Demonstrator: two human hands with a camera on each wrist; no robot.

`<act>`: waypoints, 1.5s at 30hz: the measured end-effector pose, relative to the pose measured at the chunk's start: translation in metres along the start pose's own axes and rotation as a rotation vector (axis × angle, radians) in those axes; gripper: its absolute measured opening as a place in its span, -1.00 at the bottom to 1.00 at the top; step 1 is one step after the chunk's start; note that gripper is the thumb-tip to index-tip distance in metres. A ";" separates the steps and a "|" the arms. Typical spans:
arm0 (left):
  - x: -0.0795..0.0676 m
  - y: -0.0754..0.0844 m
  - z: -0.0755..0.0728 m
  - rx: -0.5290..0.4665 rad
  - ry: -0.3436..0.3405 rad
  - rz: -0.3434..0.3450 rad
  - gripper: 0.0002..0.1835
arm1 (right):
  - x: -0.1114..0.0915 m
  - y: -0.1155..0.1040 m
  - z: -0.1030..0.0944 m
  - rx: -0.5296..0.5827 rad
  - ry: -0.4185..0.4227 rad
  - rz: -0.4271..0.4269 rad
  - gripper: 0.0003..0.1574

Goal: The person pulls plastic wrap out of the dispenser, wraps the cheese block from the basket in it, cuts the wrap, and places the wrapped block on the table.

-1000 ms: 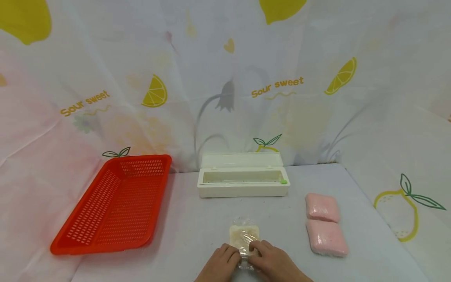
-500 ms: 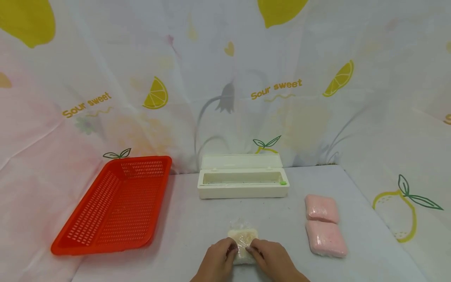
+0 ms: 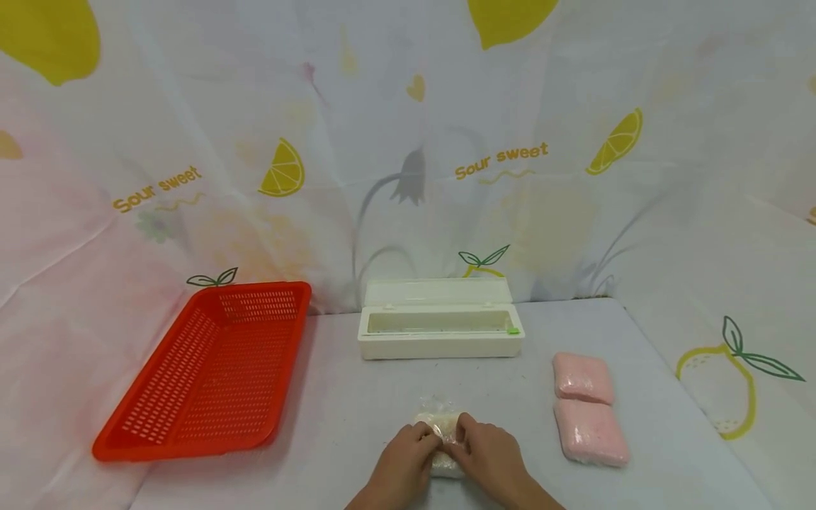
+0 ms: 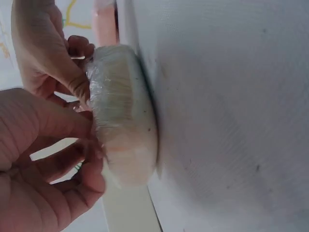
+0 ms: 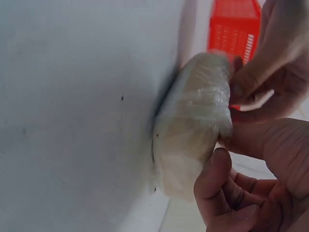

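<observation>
A cream-coloured, rounded square block (image 3: 446, 467) lies on the white table in front of me, wrapped in clear plastic film. A loose flap of the film (image 3: 436, 404) spreads beyond its far edge. Over the top of the block my left hand (image 3: 406, 457) pinches the film between thumb and curled fingers. My right hand (image 3: 489, 453) pinches it from the other side, the two thumbs close together. Both wrist views show the wrinkled film tight along the side of the block (image 4: 126, 116), with the fingertips at its upper face. The hands partly cover that face.
Two pink film-wrapped blocks (image 3: 583, 377) (image 3: 593, 432) lie at the right. Behind stands a long white box (image 3: 440, 347) with its lid raised and a small green tab (image 3: 513, 331). At the left is a red perforated basket (image 3: 280, 397). A printed cloth hangs behind the table.
Both hands have come from the block's near edge up over its top, bringing the near film with them. Over the last half second the right fingers have reached slightly farther forward.
</observation>
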State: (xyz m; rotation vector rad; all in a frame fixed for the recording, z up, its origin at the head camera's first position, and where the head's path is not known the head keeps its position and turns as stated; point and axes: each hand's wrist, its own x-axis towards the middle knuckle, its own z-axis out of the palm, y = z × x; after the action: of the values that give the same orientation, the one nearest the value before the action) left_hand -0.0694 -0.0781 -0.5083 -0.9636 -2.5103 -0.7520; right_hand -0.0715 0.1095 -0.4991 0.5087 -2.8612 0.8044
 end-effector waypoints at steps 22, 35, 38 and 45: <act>0.004 0.027 0.012 0.562 -0.131 0.132 -0.43 | 0.014 0.014 -0.056 0.126 -0.142 0.117 -0.78; 0.008 0.021 0.011 0.600 -0.060 0.290 -0.63 | 0.018 0.033 -0.080 0.085 -0.062 0.211 -0.87; 0.009 0.016 0.008 0.586 -0.057 0.308 -0.72 | 0.018 0.033 -0.079 0.094 -0.066 0.232 -0.87; 0.010 0.003 0.000 0.458 -0.113 0.286 -0.63 | 0.016 0.033 -0.075 0.107 -0.081 0.233 -0.85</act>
State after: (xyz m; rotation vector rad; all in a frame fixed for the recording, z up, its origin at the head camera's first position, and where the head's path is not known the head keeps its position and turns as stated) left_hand -0.0746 -0.0713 -0.5021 -1.1747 -2.4007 -0.0323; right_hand -0.0961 0.1707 -0.4483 0.2252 -3.0030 0.9999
